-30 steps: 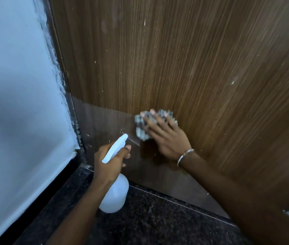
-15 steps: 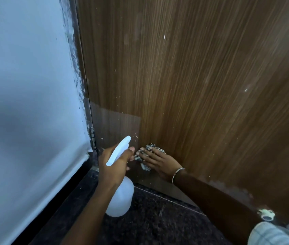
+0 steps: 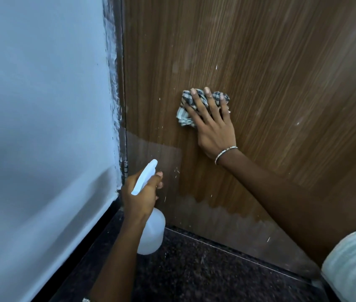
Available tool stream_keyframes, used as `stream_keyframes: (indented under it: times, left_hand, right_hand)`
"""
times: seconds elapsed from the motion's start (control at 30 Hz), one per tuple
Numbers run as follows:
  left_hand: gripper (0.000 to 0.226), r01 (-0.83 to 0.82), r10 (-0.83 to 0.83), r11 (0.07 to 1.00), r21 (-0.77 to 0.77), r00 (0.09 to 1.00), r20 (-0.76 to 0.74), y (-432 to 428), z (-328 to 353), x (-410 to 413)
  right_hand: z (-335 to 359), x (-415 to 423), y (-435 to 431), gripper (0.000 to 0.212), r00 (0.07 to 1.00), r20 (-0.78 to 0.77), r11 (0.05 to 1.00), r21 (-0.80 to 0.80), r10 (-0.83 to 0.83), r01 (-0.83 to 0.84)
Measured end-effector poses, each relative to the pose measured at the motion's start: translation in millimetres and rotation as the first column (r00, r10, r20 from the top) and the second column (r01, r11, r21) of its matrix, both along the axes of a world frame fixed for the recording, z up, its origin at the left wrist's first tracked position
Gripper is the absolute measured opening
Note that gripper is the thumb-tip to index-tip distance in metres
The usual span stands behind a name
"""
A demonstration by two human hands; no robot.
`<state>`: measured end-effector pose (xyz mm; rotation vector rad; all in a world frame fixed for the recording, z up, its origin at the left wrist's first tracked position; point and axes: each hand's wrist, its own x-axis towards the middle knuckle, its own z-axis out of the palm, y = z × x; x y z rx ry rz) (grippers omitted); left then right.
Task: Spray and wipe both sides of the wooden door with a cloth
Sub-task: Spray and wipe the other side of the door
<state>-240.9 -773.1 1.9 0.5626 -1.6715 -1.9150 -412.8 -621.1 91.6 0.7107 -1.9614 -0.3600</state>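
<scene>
Nearest, above the dark speckled floor (image 3: 194,277), the left hand (image 3: 138,199) holds one white spray bottle (image 3: 153,234), fingers (image 3: 159,175) curled round its trigger head. Farther on, the right hand (image 3: 214,131), one thin bracelet (image 3: 225,153) at its wrist, presses one checked cloth (image 3: 183,115) flat-fingered against the wooden door (image 3: 281,79) beside the pale wall (image 3: 41,127).

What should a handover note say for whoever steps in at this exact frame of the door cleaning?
Left hand grips the white spray bottle, nozzle aimed at the door low, near its hinge edge.
Right hand presses the checked cloth flat against the door, fingers straight.
Done: this face is mid-wipe; white specks show on it.
Left: finish this face, including the paler lower band, then spray and wipe the other side, not in view.
</scene>
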Motion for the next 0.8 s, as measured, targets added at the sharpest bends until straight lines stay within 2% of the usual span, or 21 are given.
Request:
stream_keyframes:
  times: [0.1, 0.2, 0.27, 0.37, 0.43, 0.47, 0.57, 0.6, 0.67, 0.73, 0.8]
  left_hand:
    - [0.019, -0.023, 0.024, 0.999, 0.041, 0.999, -0.031, -7, 10, -1]
    - [0.023, -0.026, 0.027, 0.999, 0.038, 0.999, -0.02, -14, 7, -5]
    - [0.024, -0.029, 0.03, 0.999, 0.042, 0.999, -0.013, -16, 0, -7]
    - [0.024, -0.035, 0.035, 0.999, 0.009, 0.999, 0.012, -21, -11, -10]
    - [0.028, -0.041, 0.041, 0.999, 0.008, 0.998, 0.039, -25, -18, -12]
    - [0.029, -0.045, 0.045, 0.999, 0.01, 0.998, 0.046, -27, -20, -12]
    - [0.024, -0.05, 0.049, 0.999, 0.007, 0.998, 0.041, -31, -23, -14]
    - [0.021, -0.045, 0.044, 0.999, 0.009, 0.998, 0.037, -32, -23, -14]
    - [0.018, -0.049, 0.048, 0.999, 0.019, 0.998, 0.044, -34, -25, -19]
    - [0.017, -0.057, 0.055, 0.998, 0.028, 0.998, 0.041, -35, -25, -23]
    - [0.013, -0.057, 0.055, 0.998, 0.04, 0.998, 0.033, -36, -27, -27]
  right_hand:
    - [-14, -4, -3, 0.066, 0.999, -0.005, 0.999, 0.021, 0.05, -0.05]
    - [-57, -18, -4, 0.069, 0.99, -0.029, 0.955, 0.27, 0.138, -0.125]
    - [-101, -22, -4, 0.067, 0.99, 0.014, 0.868, 0.479, 0.139, -0.129]
    - [-164, -18, 1, 0.064, 0.989, 0.14, 0.674, 0.726, 0.048, -0.136]
    - [-184, -19, 10, 0.066, 0.983, 0.181, 0.576, 0.803, 0.008, -0.153]
    - [-184, -19, 12, 0.065, 0.982, 0.19, 0.577, 0.801, 0.013, -0.162]
    - [-161, -20, 4, 0.061, 0.983, 0.171, 0.7, 0.694, 0.065, -0.167]
    - [-147, -21, -2, 0.062, 0.985, 0.134, 0.78, 0.603, 0.107, -0.167]
    - [-112, -23, -20, 0.065, 0.985, 0.049, 0.933, 0.315, 0.167, -0.174]
    - [-80, -20, -42, 0.067, 0.989, 0.015, 0.989, 0.027, 0.147, -0.147]
    - [-68, -21, -56, 0.066, 0.99, -0.042, 0.982, -0.131, 0.135, -0.139]
